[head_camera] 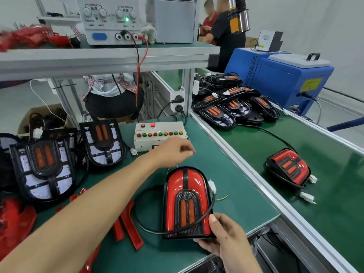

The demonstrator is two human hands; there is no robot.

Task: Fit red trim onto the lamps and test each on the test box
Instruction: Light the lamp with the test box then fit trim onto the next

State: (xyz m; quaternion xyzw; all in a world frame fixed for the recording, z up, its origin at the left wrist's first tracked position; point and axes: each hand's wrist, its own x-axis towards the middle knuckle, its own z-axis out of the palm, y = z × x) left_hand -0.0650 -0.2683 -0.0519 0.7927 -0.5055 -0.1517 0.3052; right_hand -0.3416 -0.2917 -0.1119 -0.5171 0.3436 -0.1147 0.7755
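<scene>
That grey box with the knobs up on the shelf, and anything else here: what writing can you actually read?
"电流" and "电压": above the knob pairs on the power supply.
Its smaller knob labels: too blurred to read.
Yellow sticker on the blue machine: too small to read.
Test box: no readable text.

right hand (226, 239) grips red-trimmed lamp (187, 201) by its near corner, left hand (173, 152) curled w/ thin wires just in front of test box (159, 134)

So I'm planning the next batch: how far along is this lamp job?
Done: one red-trimmed lamp lies on the conveyor. In hand: the right hand holds a trimmed lamp; the left hand reaches by the test box. Left: untrimmed lamps and loose red trim.
</scene>
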